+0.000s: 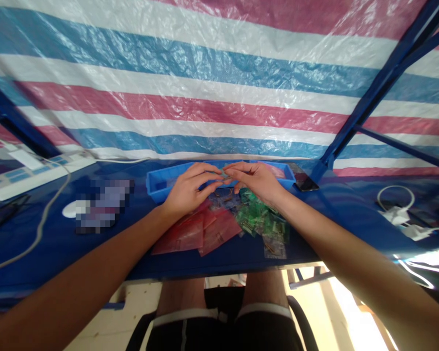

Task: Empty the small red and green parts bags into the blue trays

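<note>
My left hand (pixel 192 187) and my right hand (pixel 255 179) meet over a blue plastic tray (pixel 157 181). Fingertips of both are pinched on a small pale greenish piece (pixel 225 175), too small and blurred to name. Just below my hands, on the blue table, lie red plastic bags (pixel 185 235), to the left of a heap of small green bags (pixel 259 214). Small clear bags (pixel 225 201) sit between them, and a clear bag with brownish metal-looking bits (pixel 274 247) lies in front of the green heap. My hands partly cover the tray and its contents.
A dark phone (pixel 303 177) lies right of the tray. To the left are a blurred-out object (pixel 106 207), a white round thing (pixel 73 209), a white cable (pixel 44 214) and a power strip (pixel 32 178). A white charger (pixel 397 214) is at right. Striped sheeting hangs behind.
</note>
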Motion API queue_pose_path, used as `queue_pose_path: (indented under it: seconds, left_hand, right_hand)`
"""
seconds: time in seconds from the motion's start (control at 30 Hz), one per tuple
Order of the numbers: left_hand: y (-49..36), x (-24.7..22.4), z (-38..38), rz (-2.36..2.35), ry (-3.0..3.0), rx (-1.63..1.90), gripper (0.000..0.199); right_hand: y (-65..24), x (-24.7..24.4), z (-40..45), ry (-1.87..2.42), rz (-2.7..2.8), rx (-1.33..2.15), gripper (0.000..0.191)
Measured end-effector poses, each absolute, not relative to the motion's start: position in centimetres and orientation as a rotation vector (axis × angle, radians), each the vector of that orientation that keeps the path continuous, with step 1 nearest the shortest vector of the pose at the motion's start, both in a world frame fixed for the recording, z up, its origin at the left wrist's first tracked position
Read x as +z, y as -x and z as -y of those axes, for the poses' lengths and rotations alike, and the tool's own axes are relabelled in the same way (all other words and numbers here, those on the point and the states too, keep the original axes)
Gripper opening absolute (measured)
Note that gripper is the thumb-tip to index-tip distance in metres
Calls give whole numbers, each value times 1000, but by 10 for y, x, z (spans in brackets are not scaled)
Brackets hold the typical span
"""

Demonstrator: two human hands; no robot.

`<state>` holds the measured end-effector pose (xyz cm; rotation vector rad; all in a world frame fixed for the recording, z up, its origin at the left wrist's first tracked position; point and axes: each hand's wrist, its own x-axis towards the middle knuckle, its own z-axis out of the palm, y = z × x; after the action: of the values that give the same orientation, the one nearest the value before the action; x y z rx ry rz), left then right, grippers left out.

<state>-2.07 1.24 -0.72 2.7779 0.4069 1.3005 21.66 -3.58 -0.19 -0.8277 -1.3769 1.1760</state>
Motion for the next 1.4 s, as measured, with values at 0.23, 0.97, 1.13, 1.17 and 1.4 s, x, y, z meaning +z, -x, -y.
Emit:
queue_pose_path:
  seconds: [0.23,0.97,1.13,1.17,1.4]
  left_hand:
    - [20,-7,-6,-533,-2678,1311,15]
    - [20,-3,-10,-420,-2753,1389,18]
    - [19,-1,-7,-434,-2725,1432,14]
    - [19,-1,-7,-434,-2723,1432,13]
    - [19,-2,-3,-539,-2685,1383,30]
  right_hand:
    - [-220,-2,36,829,1497,1145,38]
    - [-223,0,40,840,1444,1286,55]
    - [-224,-4,36,840,1525,1227,46]
    - [-224,-5,35,848,1529,1219,45]
    - [-221,-4,36,917,1508,1124,40]
